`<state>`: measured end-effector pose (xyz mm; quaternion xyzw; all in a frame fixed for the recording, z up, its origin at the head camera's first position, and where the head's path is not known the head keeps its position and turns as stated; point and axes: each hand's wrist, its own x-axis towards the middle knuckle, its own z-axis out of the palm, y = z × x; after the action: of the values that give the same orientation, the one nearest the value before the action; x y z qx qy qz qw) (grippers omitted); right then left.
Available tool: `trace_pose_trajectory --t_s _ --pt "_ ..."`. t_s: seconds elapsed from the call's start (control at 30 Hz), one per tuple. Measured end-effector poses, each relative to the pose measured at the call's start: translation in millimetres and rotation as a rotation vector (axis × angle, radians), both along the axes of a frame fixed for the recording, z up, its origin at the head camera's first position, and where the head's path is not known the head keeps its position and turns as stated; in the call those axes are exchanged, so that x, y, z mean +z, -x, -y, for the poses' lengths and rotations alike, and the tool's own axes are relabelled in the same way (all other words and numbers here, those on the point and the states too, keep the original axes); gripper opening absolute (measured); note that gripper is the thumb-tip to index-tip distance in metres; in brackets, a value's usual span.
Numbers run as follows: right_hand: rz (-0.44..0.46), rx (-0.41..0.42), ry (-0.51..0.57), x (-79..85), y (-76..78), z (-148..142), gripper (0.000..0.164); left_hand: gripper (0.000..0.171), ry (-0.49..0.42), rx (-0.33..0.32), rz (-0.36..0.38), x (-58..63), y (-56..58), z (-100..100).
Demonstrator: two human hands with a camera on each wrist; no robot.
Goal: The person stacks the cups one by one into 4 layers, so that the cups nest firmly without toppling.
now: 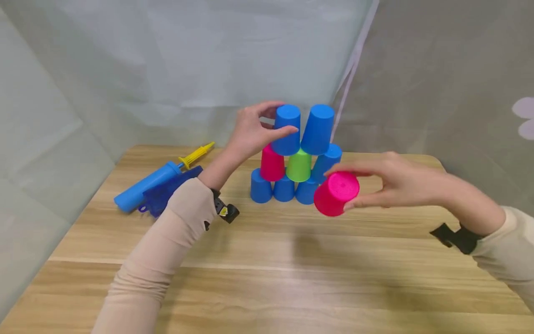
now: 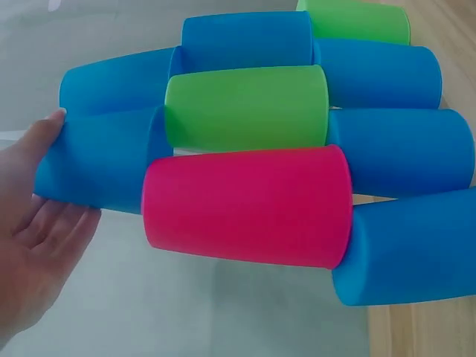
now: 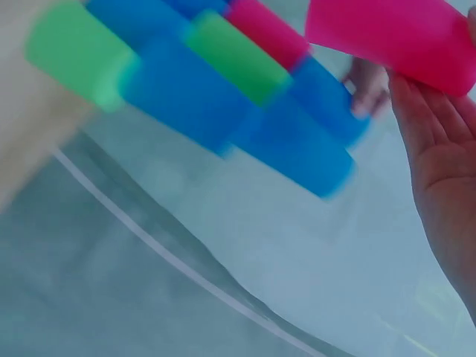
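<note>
Upside-down plastic cups form a stepped stack on the wooden table. Its bottom row shows blue cups (image 1: pixel 261 186), with a green cup (image 3: pixel 74 52) at the right end. Above them sit a pink cup (image 1: pixel 272 163), a green cup (image 1: pixel 299 166) and a blue cup (image 1: pixel 329 160). Two blue cups make the top row, the right one (image 1: pixel 319 130) leaning slightly. My left hand (image 1: pixel 253 132) grips the left top blue cup (image 1: pixel 288 139) between thumb and fingers. In front of the stack's right side, my right hand (image 1: pixel 396 181) holds another pink cup (image 1: pixel 333 197) raised and tilted.
On the table's left lie a blue hand pump (image 1: pixel 146 188) with a yellow nozzle (image 1: pixel 198 154) and a dark blue item (image 1: pixel 167 188), partly behind my left arm. Grey-green sheeting (image 1: pixel 200 55) hangs behind the wooden table (image 1: pixel 267 287).
</note>
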<state>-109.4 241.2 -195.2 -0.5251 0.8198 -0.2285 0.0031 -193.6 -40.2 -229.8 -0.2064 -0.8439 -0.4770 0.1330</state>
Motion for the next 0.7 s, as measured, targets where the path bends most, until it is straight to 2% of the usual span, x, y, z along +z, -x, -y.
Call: trace_pose_trajectory --t_s 0.13,0.3,0.47,0.7 --pt "-0.141 -0.093 0.129 36.7 15.6 3.7 0.064 0.056 -0.019 0.019 -0.017 -3.0 2.8 -4.6" --pt "-0.157 -0.343 0.274 63.0 37.5 12.4 0.056 0.056 -0.022 0.019 -0.025 -5.3 6.5 -11.6" --pt "-0.105 -0.535 0.303 73.7 61.4 28.5 0.049 0.053 -0.031 -0.002 -0.027 -6.3 9.4 -15.4" --pt "-0.013 -0.653 0.265 74.3 89.3 46.2 0.054 0.053 -0.031 -0.009 -0.031 -7.9 10.7 -17.1"
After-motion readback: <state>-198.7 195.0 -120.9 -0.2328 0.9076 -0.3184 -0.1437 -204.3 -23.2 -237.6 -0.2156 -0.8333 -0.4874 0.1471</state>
